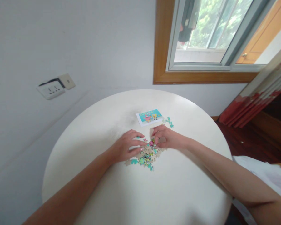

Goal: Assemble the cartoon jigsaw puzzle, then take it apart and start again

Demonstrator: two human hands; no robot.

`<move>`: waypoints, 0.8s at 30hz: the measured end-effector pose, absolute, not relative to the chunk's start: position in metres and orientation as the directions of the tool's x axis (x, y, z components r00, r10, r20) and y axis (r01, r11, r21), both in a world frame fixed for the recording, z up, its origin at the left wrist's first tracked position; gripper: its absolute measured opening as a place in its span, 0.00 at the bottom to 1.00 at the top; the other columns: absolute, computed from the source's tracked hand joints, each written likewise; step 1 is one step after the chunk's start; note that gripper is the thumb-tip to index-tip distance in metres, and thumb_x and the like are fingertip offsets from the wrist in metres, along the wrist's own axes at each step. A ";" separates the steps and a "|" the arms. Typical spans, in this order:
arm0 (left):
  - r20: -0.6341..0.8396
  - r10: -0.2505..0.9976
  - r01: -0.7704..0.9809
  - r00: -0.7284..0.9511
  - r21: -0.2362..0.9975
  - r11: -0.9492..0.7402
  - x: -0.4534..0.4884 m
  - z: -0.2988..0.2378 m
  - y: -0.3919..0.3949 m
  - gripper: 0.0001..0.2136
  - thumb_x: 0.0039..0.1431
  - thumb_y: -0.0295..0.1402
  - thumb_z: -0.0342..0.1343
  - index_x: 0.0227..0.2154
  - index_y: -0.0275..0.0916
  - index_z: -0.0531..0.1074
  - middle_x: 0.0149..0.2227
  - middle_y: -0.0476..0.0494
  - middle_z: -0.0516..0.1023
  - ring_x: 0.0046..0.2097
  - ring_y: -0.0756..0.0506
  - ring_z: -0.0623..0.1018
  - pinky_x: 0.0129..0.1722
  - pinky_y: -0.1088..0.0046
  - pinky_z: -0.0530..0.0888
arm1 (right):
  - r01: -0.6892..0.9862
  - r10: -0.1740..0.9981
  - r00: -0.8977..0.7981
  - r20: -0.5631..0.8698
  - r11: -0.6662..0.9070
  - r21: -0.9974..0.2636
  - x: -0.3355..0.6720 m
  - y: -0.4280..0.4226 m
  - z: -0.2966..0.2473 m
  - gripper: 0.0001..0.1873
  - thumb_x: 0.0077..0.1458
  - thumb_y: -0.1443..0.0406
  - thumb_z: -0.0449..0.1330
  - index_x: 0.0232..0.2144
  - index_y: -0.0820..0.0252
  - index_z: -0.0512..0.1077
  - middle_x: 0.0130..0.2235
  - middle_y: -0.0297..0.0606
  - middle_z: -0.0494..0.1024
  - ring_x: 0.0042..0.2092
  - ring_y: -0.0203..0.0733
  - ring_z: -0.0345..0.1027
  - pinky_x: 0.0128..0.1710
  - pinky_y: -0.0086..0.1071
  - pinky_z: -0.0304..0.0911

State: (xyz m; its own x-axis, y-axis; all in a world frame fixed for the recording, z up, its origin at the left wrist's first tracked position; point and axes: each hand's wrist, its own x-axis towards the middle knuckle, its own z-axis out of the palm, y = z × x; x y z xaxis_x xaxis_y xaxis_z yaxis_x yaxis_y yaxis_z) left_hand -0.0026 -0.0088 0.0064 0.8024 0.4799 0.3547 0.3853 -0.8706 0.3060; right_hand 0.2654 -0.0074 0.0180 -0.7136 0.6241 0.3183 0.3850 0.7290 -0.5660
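Between the loosely spread left hand, fingers over its edge, and the curled right hand, grip unclear from here, lies the puzzle pile.

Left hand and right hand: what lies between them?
In the head view, loose puzzle pieces lie between the left hand and the right hand, pink showing among them.

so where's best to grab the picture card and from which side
Probably pinch the picture card by its left edge, coming from the left: it lies flat on the table, and that edge is farthest from the puzzle pieces by its right end and the right hand below its near right corner.
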 end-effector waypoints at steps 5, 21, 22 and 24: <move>0.347 0.477 0.382 0.808 0.308 -0.871 -0.004 0.007 -0.009 0.12 0.64 0.34 0.53 0.47 0.47 0.76 0.51 0.41 0.73 0.51 0.42 0.71 0.53 0.62 0.67 | 0.509 0.765 -0.527 0.371 0.634 -0.583 0.281 0.014 0.011 0.03 0.52 0.67 0.64 0.27 0.58 0.78 0.41 0.39 0.79 0.47 0.43 0.71 0.51 0.38 0.63; 0.485 0.611 0.583 0.626 0.230 -0.779 -0.010 -0.003 0.004 0.13 0.66 0.28 0.46 0.45 0.39 0.74 0.44 0.41 0.76 0.47 0.43 0.72 0.49 0.62 0.69 | 0.779 0.776 -0.513 0.366 0.600 -0.181 0.309 0.028 0.003 0.09 0.55 0.65 0.63 0.39 0.45 0.79 0.53 0.36 0.74 0.62 0.52 0.56 0.56 0.51 0.56; 0.490 0.617 0.595 0.616 0.223 -0.772 -0.011 -0.003 0.005 0.12 0.67 0.29 0.45 0.45 0.38 0.74 0.44 0.41 0.76 0.47 0.43 0.72 0.49 0.62 0.69 | 0.776 0.773 -0.527 0.352 0.607 -0.173 0.309 0.027 0.003 0.10 0.55 0.64 0.64 0.39 0.44 0.79 0.53 0.35 0.74 0.62 0.52 0.56 0.57 0.51 0.55; 0.497 0.622 0.610 0.605 0.212 -0.764 -0.012 -0.003 0.005 0.12 0.67 0.30 0.46 0.44 0.38 0.74 0.43 0.41 0.76 0.46 0.43 0.72 0.49 0.62 0.69 | 0.800 0.790 -0.510 0.340 0.581 -0.148 0.309 0.027 0.004 0.10 0.55 0.64 0.64 0.39 0.43 0.79 0.53 0.34 0.75 0.62 0.53 0.56 0.58 0.53 0.53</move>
State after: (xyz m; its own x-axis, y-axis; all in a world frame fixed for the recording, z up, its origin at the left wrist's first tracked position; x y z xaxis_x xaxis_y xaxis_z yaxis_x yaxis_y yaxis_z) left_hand -0.0123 0.0054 -0.0033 0.6055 0.6216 0.4970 0.6102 -0.7635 0.2116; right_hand 0.3092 0.0266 0.0039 -0.5103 0.7901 0.3398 0.8004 0.5808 -0.1484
